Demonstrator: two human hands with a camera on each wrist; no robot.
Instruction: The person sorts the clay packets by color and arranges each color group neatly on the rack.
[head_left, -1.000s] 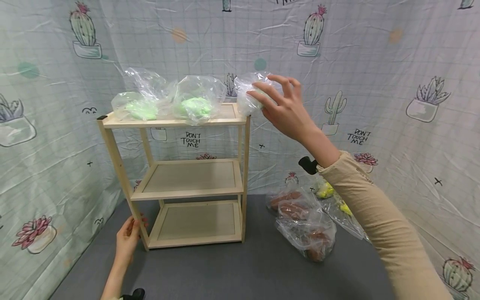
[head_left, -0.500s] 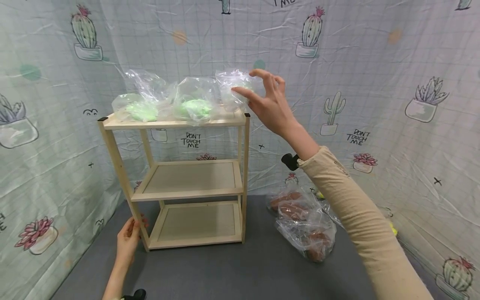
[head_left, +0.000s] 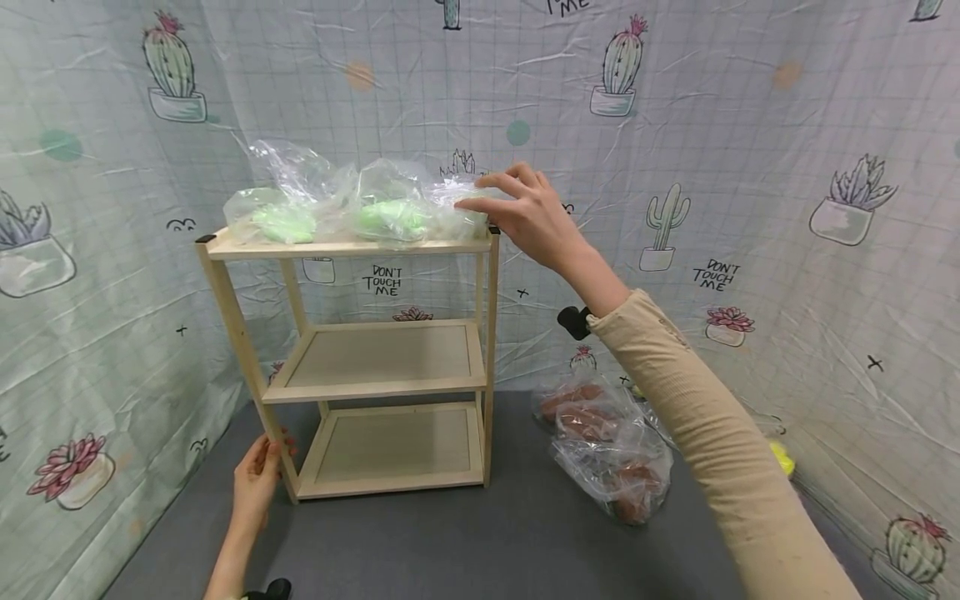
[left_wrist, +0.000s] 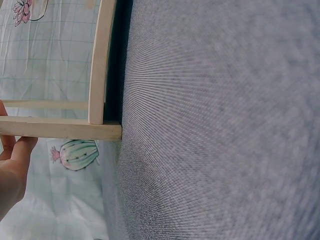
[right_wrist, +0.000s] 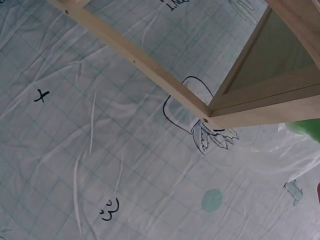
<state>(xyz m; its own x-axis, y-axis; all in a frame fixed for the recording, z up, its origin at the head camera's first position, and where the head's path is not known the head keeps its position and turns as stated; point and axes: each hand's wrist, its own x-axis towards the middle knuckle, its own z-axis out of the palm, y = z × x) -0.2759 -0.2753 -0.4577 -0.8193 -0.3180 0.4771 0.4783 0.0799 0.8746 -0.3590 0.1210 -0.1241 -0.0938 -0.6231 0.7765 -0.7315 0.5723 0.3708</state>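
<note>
A three-tier wooden shelf rack (head_left: 375,388) stands on the grey surface. My left hand (head_left: 255,482) grips its front left post low down; the left wrist view shows the thumb and fingers around that post (left_wrist: 60,129). At the right end of the top tier, my right hand (head_left: 538,218) holds a clear plastic bag (head_left: 444,212) between thumb and fingers, close over the boards. In the right wrist view, something green (right_wrist: 307,129) shows through clear plastic beside the rack's corner. Two more clear bags with light green contents, a left one (head_left: 281,218) and a middle one (head_left: 390,215), sit on that tier.
Right of the rack, clear bags with reddish-brown contents (head_left: 588,421) lie on the grey surface (head_left: 465,542). Something yellow (head_left: 782,457) shows past my right sleeve. A cactus-print curtain (head_left: 712,125) surrounds the area on the back and sides.
My right hand has moved left, then down, bringing the bag from beyond the rack's right end onto the top tier beside the middle bag. My left hand keeps its place on the post.
</note>
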